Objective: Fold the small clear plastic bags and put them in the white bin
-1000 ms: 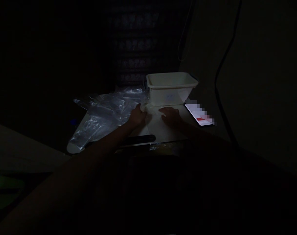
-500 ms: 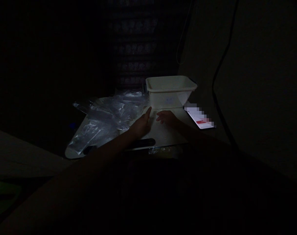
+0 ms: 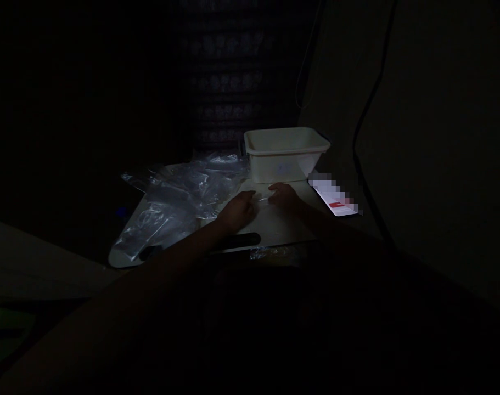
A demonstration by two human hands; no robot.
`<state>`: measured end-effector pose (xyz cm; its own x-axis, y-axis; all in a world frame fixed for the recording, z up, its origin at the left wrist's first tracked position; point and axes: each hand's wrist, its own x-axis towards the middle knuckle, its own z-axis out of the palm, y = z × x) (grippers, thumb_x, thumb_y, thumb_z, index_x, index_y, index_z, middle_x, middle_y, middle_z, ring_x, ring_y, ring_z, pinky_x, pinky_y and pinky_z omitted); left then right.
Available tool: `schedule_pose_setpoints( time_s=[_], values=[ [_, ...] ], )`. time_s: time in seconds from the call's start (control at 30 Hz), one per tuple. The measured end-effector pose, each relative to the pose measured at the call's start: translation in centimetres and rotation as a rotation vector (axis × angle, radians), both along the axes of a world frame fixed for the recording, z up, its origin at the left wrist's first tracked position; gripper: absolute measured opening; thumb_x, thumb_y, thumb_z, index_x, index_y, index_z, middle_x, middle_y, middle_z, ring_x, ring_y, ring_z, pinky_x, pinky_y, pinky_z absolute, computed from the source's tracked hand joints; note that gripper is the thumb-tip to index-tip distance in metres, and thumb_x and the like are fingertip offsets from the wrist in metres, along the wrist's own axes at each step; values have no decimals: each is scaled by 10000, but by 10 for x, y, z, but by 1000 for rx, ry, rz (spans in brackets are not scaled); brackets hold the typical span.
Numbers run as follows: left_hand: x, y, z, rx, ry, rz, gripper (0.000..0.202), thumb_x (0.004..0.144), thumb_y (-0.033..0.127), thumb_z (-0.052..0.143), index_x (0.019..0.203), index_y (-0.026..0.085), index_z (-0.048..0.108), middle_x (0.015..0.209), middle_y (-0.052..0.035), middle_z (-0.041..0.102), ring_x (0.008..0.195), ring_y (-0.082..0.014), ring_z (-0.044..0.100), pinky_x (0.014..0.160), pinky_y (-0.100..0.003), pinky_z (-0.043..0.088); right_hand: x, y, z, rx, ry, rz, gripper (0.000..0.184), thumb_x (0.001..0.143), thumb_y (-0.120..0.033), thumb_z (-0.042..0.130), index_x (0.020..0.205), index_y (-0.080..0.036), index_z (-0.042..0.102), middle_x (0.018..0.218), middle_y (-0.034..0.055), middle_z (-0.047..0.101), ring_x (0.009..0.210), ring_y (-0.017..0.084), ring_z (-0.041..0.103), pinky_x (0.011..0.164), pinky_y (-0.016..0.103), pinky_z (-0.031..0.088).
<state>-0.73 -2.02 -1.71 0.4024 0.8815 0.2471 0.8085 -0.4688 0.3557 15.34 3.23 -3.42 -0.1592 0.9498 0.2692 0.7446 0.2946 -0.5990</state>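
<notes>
The scene is very dark. My left hand (image 3: 236, 209) and my right hand (image 3: 286, 196) lie close together on a small white table (image 3: 274, 225), just in front of a white plastic tub (image 3: 286, 153). Between their fingertips a thin piece of clear plastic (image 3: 263, 198) glints faintly, and both hands seem to pinch it by its ends. What the plastic piece is stays too dim to make out. Both forearms reach in from the bottom of the view.
A heap of crumpled clear plastic bags (image 3: 179, 197) covers the left half of the table. A lit phone (image 3: 335, 198) lies at the right edge. A dark slot-like handle (image 3: 237, 240) runs along the front edge. A black cable (image 3: 367, 115) hangs down the wall on the right.
My left hand, stretched flat half a second ago, has lowered and closed its fingers toward my right hand. My right hand has shifted slightly right. A plastic glint now shows between them.
</notes>
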Motion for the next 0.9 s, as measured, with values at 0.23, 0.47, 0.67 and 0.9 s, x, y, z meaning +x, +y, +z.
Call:
schedule_pose_setpoints(
  time_s=[0.23,0.47,0.67,0.9],
  values=[
    [-5,-4,-8,-5,366,-30,500,834,357,225,1254,92,279,1311,-150,309,1211,-235,250,921,-441,251,6,-20,12,181,-462,-61,363,704,-256,437,1047,-155,497,1000,102,547,903,216,494,740,315,399],
    [3,-16,-7,-130,464,-13,570,839,418,132,1297,84,185,1362,-147,170,1256,-245,100,944,-522,115,-11,-27,7,222,-632,-45,431,791,-354,338,1134,-107,424,1106,162,481,995,268,413,788,394,322],
    [2,-15,-11,-123,473,-26,582,836,428,130,1298,79,183,1361,-153,169,1258,-245,83,944,-523,120,-25,-25,-6,266,-662,-87,568,800,-437,290,1195,-34,362,1248,219,365,1122,317,307,853,470,237],
    [4,-16,-8,-143,476,-13,597,827,453,151,1292,84,212,1362,-154,167,1256,-259,91,952,-513,107,-14,-19,-13,273,-657,-164,561,788,-418,327,1187,-27,372,1235,214,388,1106,331,333,830,480,274]
  ],
)
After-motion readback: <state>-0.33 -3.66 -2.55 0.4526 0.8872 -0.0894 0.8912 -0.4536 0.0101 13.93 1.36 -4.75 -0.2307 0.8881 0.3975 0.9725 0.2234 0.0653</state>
